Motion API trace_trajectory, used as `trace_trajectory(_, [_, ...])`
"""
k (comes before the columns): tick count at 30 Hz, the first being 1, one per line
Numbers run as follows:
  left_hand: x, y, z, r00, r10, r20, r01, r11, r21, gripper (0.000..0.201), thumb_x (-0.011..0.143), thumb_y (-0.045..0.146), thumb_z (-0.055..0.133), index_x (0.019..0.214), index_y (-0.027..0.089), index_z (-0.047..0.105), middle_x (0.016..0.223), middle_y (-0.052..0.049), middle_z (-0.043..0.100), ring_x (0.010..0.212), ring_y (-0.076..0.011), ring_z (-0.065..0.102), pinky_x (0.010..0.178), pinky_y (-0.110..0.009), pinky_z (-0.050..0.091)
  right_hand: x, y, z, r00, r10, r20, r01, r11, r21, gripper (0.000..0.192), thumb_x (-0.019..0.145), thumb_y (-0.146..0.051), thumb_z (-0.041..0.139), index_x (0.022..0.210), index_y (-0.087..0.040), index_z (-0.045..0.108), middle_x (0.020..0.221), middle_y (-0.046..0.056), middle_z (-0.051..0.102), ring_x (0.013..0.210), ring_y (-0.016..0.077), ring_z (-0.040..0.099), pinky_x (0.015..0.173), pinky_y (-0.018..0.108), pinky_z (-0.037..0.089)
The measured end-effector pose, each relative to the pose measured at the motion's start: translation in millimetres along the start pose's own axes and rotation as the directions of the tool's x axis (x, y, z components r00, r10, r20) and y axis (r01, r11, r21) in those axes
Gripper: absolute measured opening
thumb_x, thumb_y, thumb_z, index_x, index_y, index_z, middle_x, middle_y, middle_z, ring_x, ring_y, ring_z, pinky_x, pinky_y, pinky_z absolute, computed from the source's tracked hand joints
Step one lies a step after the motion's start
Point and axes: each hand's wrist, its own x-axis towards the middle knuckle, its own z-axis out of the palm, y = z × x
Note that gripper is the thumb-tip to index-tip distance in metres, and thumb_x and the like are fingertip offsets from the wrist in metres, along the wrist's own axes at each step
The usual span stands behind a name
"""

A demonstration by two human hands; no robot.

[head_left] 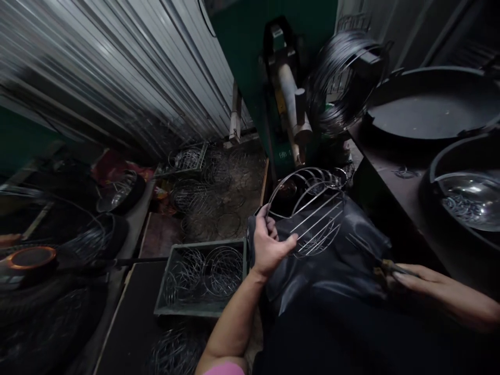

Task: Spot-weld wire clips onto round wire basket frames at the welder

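Observation:
My left hand (pixel 269 242) grips the rim of a round wire rack (pixel 312 208) made of curved and straight metal rods, held over a shiny black apron on my lap (pixel 344 260). My right hand (pixel 414 278) lies low at the right, closed around a thin tool with a yellowish handle (pixel 385 268) whose tip points toward the rack. A green machine with a pale cylinder (pixel 291 99) stands just beyond the rack.
A grey crate (pixel 203 276) of wire rings sits left of my lap, more wire frames on the floor (pixel 211 192). A wire coil (pixel 344 78) hangs by the machine. Large dark pans (pixel 429 109) and a steel bowl (pixel 472 200) fill the right bench. Corrugated metal wall at left.

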Motion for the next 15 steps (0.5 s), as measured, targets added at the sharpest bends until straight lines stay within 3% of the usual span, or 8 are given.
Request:
trace_trajectory(1, [-4,-3,1.0,0.996,-0.007,-0.085,0.003,0.999,-0.038,0.083,0.058,0.018,0.076,0.130,0.024,0.037,0.078,0.005,0.033,0.054,-0.0021,0.029,0.046,-0.013,0.028,-3,-1,5,0.994,0.045,0.103,-0.063,0.983,0.172,0.043,0.050,-0.066,0.070,0.072,-0.029,0.072,0.092,0.012,0.071,0.090,0.0378,0.064,0.077,0.047,0.055])
trace_trajectory(3, [-12,-11,5.5,0.970,-0.012,-0.241,-0.016,0.994,-0.112,0.080,0.061,0.019,0.075,0.130,0.025,0.036,0.079,0.005,0.031,0.054,-0.0014,0.029,0.048,-0.013,0.030,-5,-2,17,0.940,0.067,0.336,-0.228,0.854,0.467,0.040,0.057,-0.063,0.070,0.074,-0.026,0.071,0.094,0.013,0.070,0.094,0.0355,0.063,0.084,0.046,0.052])
trace_trajectory(5, [-17,-20,11.4,0.930,-0.006,-0.368,-0.056,0.986,-0.157,0.078,0.062,0.019,0.075,0.130,0.025,0.036,0.079,0.005,0.030,0.054,-0.0010,0.030,0.050,-0.012,0.032,-4,-2,30,0.894,0.016,0.448,-0.326,0.708,0.626,0.032,0.066,-0.053,0.071,0.075,-0.023,0.070,0.093,0.012,0.070,0.094,0.0314,0.064,0.087,0.044,0.050])
trace_trajectory(9, [-22,-28,18.3,0.878,0.002,-0.478,-0.100,0.979,-0.180,0.077,0.061,0.019,0.076,0.128,0.023,0.038,0.077,0.006,0.029,0.053,-0.0007,0.030,0.051,-0.012,0.033,6,-4,54,0.854,-0.106,0.509,-0.372,0.560,0.741,0.020,0.079,-0.038,0.067,0.077,-0.018,0.069,0.095,0.011,0.069,0.091,0.0258,0.064,0.085,0.039,0.050])
trace_trajectory(15, [-28,-23,14.2,0.856,0.026,-0.516,-0.147,0.969,-0.196,0.076,0.062,0.018,0.076,0.127,0.023,0.039,0.076,0.007,0.030,0.053,-0.0005,0.032,0.053,-0.012,0.035,23,-4,73,0.828,-0.202,0.523,-0.329,0.581,0.745,0.026,0.086,-0.040,0.059,0.082,-0.015,0.066,0.096,0.013,0.068,0.093,0.0259,0.063,0.083,0.040,0.049])
